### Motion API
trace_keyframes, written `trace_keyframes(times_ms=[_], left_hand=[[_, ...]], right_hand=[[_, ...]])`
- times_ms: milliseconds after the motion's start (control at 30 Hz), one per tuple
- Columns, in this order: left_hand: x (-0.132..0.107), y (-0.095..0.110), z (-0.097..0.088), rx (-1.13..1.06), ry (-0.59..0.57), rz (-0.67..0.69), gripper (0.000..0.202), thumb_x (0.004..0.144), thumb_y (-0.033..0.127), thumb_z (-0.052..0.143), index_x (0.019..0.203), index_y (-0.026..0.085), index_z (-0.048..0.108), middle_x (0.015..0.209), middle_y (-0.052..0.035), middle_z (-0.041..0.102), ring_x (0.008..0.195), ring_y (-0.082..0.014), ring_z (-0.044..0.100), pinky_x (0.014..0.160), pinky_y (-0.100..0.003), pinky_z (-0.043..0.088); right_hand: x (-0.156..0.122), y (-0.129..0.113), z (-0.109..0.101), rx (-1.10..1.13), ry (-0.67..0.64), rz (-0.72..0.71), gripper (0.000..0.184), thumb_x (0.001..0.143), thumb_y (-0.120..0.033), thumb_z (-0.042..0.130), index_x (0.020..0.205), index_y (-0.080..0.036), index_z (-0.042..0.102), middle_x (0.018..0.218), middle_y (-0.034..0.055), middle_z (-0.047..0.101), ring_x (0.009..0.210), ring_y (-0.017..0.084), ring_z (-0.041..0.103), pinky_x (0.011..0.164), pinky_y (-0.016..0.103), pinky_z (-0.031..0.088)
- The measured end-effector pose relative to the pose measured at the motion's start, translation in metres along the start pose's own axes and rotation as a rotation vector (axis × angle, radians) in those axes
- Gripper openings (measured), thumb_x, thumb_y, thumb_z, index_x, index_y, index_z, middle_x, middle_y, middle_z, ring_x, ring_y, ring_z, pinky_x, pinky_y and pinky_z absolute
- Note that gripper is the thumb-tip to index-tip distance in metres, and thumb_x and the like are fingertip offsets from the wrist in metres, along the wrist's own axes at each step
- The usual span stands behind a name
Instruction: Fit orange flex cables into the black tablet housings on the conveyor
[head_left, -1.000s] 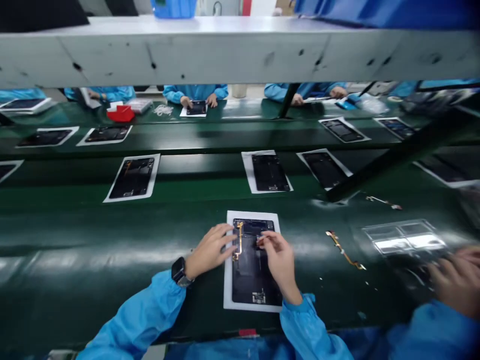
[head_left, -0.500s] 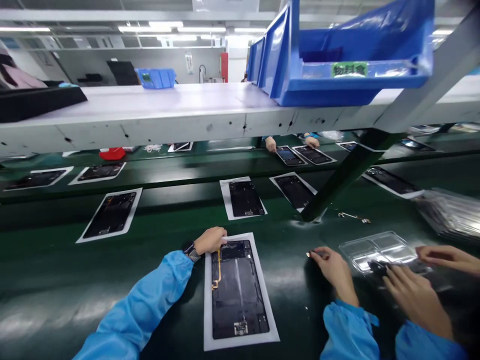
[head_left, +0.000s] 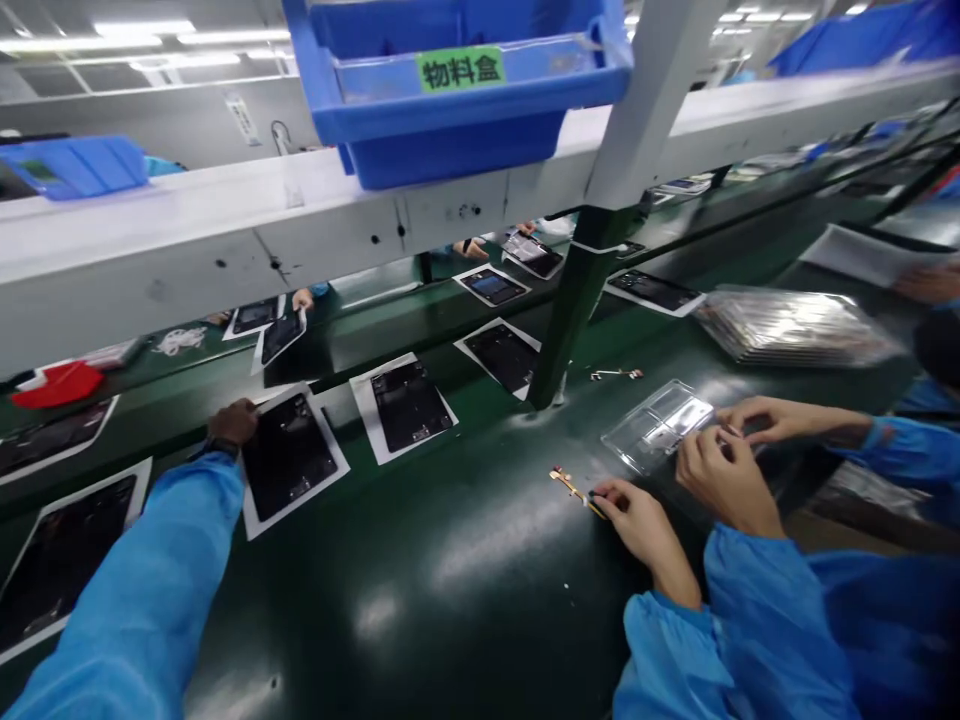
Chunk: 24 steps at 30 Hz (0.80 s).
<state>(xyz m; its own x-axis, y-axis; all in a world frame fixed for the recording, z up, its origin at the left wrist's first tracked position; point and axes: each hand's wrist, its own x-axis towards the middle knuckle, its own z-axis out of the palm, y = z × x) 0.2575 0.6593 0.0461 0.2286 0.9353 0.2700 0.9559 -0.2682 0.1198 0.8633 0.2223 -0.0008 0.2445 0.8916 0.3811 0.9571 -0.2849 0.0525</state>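
My left hand, at the end of a long blue sleeve, is closed on the left edge of a black tablet panel lying on a white sheet. Small metallic parts show near the panel's lower edge. On the green bench, my right hand pinches the near end of a thin yellow flex cable between thumb and fingers. The cable's far end points left and away from me. Another flex cable lies farther back, beside the post.
A co-worker's hands work over a clear plastic tray close to my right hand. Behind it is a stack of clear trays. A green post rises to the shelf, where a blue bin overhangs. More panels line the bench.
The view has swung right. My left hand has moved forward and left, and the panel in front of me no longer lies there. More of the cable at my right hand now shows.
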Motion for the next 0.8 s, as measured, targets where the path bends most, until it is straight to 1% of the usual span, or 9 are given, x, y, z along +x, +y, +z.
trace_keyframes(times_ms=[33, 100, 200, 267, 367, 467, 600, 700, 800], left_hand=[[0.0, 0.003, 0.007, 0.0, -0.011, -0.024, 0.026, 0.095, 0.035, 0.058, 0.107, 0.012, 0.061, 0.103, -0.0056, 0.063, 0.09, -0.0179, 0.064, 0.08, -0.036, 0.055], [-0.004, 0.017, 0.023, -0.02, -0.013, -0.009, 0.026, 0.095, 0.035, 0.058, 0.107, 0.012, 0.061, 0.105, -0.0065, 0.063, 0.095, -0.0189, 0.063, 0.085, -0.039, 0.053], [-0.022, 0.05, 0.048, -0.09, -0.048, 0.134, 0.025, 0.094, 0.035, 0.056, 0.101, 0.011, 0.061, 0.105, -0.0077, 0.064, 0.101, -0.0216, 0.062, 0.093, -0.042, 0.049], [-0.039, 0.077, 0.062, -0.145, -0.09, 0.266, 0.025, 0.093, 0.034, 0.055, 0.1, 0.011, 0.062, 0.107, -0.0075, 0.064, 0.106, -0.0235, 0.06, 0.098, -0.04, 0.047], [-0.069, 0.116, 0.078, -0.204, -0.148, 0.448, 0.025, 0.09, 0.033, 0.058, 0.108, 0.015, 0.062, 0.116, -0.0078, 0.063, 0.115, -0.0218, 0.056, 0.105, -0.035, 0.043], [-0.093, 0.143, 0.088, -0.219, -0.175, 0.546, 0.03, 0.089, 0.034, 0.06, 0.113, 0.015, 0.06, 0.127, -0.0115, 0.058, 0.122, -0.0234, 0.052, 0.108, -0.037, 0.041], [-0.105, 0.156, 0.094, -0.187, -0.19, 0.579, 0.032, 0.089, 0.031, 0.06, 0.115, 0.013, 0.058, 0.128, -0.0155, 0.055, 0.123, -0.0274, 0.051, 0.106, -0.042, 0.042], [-0.107, 0.158, 0.095, -0.155, -0.191, 0.576, 0.031, 0.09, 0.03, 0.058, 0.117, 0.014, 0.056, 0.127, -0.0156, 0.055, 0.121, -0.0283, 0.052, 0.103, -0.043, 0.043], [-0.11, 0.159, 0.093, -0.124, -0.19, 0.573, 0.028, 0.092, 0.028, 0.054, 0.116, 0.015, 0.056, 0.127, -0.0149, 0.055, 0.12, -0.0283, 0.052, 0.101, -0.042, 0.044]], right_hand=[[-0.001, 0.0, 0.002, 0.01, -0.007, -0.008, 0.052, 0.092, -0.01, 0.017, 0.06, -0.016, 0.058, 0.084, 0.0188, 0.056, 0.106, 0.034, 0.05, 0.08, 0.049, 0.039], [-0.001, 0.0, 0.007, 0.084, -0.016, -0.06, 0.049, 0.091, -0.008, 0.019, 0.061, -0.016, 0.058, 0.089, 0.0183, 0.058, 0.109, 0.033, 0.051, 0.081, 0.047, 0.04], [-0.005, 0.008, 0.012, 0.133, -0.048, -0.165, 0.042, 0.088, -0.005, 0.029, 0.062, -0.017, 0.059, 0.098, 0.0177, 0.06, 0.114, 0.032, 0.05, 0.086, 0.045, 0.039], [-0.007, 0.02, 0.015, 0.004, -0.101, -0.171, 0.039, 0.087, -0.005, 0.032, 0.062, -0.018, 0.059, 0.097, 0.0194, 0.06, 0.111, 0.035, 0.051, 0.087, 0.049, 0.037], [-0.008, 0.037, 0.019, -0.22, -0.235, -0.145, 0.036, 0.085, -0.004, 0.037, 0.06, -0.019, 0.057, 0.091, 0.02, 0.06, 0.102, 0.035, 0.053, 0.086, 0.051, 0.037], [-0.005, 0.044, 0.022, -0.273, -0.301, -0.144, 0.033, 0.081, 0.0, 0.043, 0.057, -0.021, 0.054, 0.085, 0.0177, 0.06, 0.095, 0.033, 0.053, 0.084, 0.048, 0.038], [-0.003, 0.039, 0.024, -0.176, -0.239, -0.135, 0.031, 0.077, 0.001, 0.045, 0.055, -0.02, 0.052, 0.079, 0.0177, 0.059, 0.091, 0.033, 0.052, 0.078, 0.047, 0.037], [-0.003, 0.032, 0.022, -0.093, -0.173, -0.06, 0.028, 0.074, 0.001, 0.047, 0.055, -0.02, 0.052, 0.076, 0.0158, 0.058, 0.086, 0.031, 0.05, 0.075, 0.045, 0.035], [-0.004, 0.026, 0.019, -0.072, -0.134, -0.026, 0.028, 0.073, 0.0, 0.048, 0.054, -0.021, 0.05, 0.073, 0.0134, 0.057, 0.084, 0.029, 0.049, 0.075, 0.043, 0.035]])
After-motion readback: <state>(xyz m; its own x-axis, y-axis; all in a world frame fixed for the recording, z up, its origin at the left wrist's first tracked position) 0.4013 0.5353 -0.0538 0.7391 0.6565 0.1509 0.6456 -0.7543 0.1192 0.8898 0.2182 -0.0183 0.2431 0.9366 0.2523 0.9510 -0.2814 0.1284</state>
